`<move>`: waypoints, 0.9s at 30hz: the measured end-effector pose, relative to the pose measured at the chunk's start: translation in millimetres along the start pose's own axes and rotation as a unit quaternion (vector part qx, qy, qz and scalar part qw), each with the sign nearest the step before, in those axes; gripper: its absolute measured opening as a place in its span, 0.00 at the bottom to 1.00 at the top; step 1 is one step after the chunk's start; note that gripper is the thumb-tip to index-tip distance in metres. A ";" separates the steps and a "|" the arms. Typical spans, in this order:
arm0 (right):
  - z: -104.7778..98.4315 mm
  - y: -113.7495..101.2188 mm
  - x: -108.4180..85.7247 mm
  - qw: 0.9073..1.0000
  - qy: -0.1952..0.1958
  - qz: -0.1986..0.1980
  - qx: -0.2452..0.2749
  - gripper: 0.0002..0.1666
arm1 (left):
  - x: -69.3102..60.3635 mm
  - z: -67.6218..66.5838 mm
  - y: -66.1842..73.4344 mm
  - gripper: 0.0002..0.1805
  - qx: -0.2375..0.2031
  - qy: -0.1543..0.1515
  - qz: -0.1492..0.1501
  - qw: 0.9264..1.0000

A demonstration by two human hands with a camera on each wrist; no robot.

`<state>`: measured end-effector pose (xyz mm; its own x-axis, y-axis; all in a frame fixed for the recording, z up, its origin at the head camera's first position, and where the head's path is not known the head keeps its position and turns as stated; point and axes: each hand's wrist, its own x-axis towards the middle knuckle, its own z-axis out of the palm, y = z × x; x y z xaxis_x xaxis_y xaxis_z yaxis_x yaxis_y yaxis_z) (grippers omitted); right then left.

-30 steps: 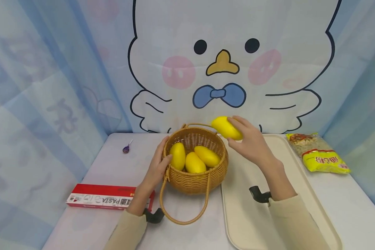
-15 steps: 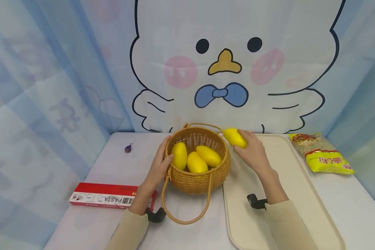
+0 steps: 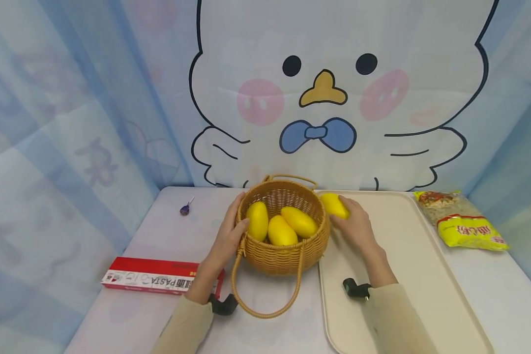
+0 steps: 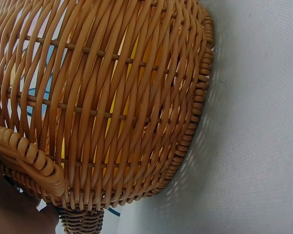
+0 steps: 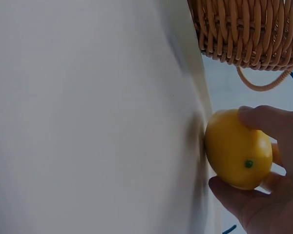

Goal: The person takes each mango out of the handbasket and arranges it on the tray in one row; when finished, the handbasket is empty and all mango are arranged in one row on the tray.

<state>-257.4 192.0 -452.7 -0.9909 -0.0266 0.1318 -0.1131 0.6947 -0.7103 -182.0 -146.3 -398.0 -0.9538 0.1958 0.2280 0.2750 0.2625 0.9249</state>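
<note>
A round wicker basket [image 3: 274, 258] stands left of the tray with its front handle folded down. Inside it lie several yellow mangoes [image 3: 283, 231]. My left hand [image 3: 227, 236] holds the basket's left rim, the thumb over the edge; in the left wrist view the woven wall [image 4: 102, 97] hides most of that hand. My right hand [image 3: 356, 223] grips another mango [image 3: 335, 205] low over the back left corner of the beige tray [image 3: 402, 255]. Seen from the right wrist, thumb and fingers surround this mango [image 5: 237, 151], which is at or just above the tray's surface.
A red and white pasta box [image 3: 152, 275] lies at the left, partly behind the left forearm. Further back is a small purple lollipop [image 3: 185, 210]. Right of the tray lies a yellow food packet [image 3: 464, 223]. A printed curtain [image 3: 323, 162] closes off the back.
My right hand has lowered its mango from above the basket's right rim to the tray's back left corner. The left hand keeps its hold on the basket.
</note>
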 end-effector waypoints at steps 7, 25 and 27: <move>0.1 -1.4 -0.5 1.000 -0.013 0.012 -0.009 0.44 | -1.6 1.4 0.1 0.36 0.002 0.003 -0.001 1.000; -4.3 -5.5 -7.1 0.999 -0.038 0.028 -0.016 0.45 | -0.8 1.2 2.0 0.35 0.005 0.001 -0.003 1.000; -5.3 -5.1 -7.7 0.999 -0.037 0.028 -0.017 0.45 | -0.6 1.8 1.6 0.35 0.003 0.001 -0.002 1.000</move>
<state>-248.8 192.5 -446.5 -0.9985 -0.0386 0.0400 -0.0555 0.7209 -0.6909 -180.7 -144.3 -397.2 -0.9550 0.1935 0.2250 0.2722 0.2698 0.9236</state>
